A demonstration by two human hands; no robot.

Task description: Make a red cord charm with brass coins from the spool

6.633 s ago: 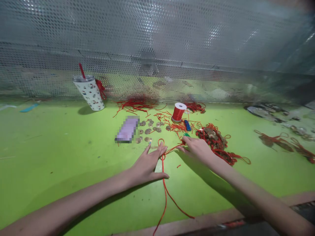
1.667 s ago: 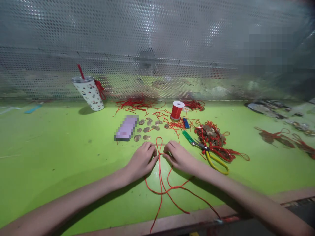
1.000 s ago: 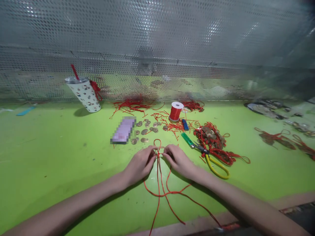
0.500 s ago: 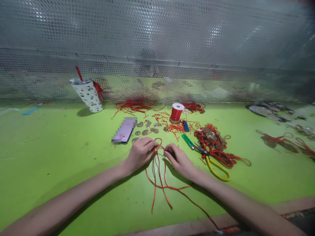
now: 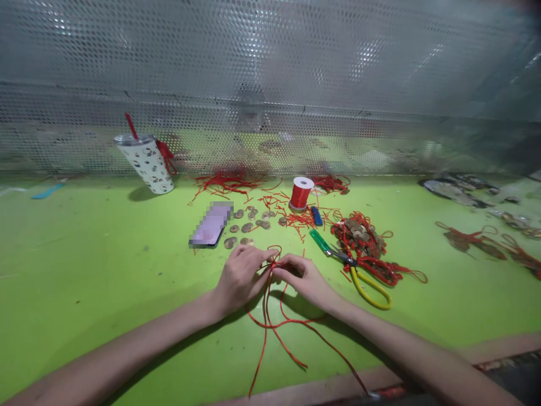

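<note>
Between my fingertips is a red cord (image 5: 267, 307), with a small loop standing up above the pinch and several strands trailing down over the green tabletop. My left hand (image 5: 243, 276) closes on the cord from the left, thumb and forefinger together. From the right, my right hand (image 5: 306, 282) pinches it too, its fingertips touching or almost touching the left ones. The exact crossing of the strands is hidden by the fingers. Just beyond my hands lie several loose round coins (image 5: 247, 228) with holes.
A phone (image 5: 213, 223) lies left of the coins, a patterned tumbler (image 5: 147, 163) behind it. A red cord spool (image 5: 300, 194), a blue lighter (image 5: 316, 216), a green lighter (image 5: 320, 242), yellow-handled scissors (image 5: 372, 287) and a heap of corded coins (image 5: 359, 237) are at right. A perforated metal panel (image 5: 270, 73) rises behind.
My right hand has moved left, so both hands' fingertips now meet on the cord. The trailing strands have shifted, and the view has moved slightly.
</note>
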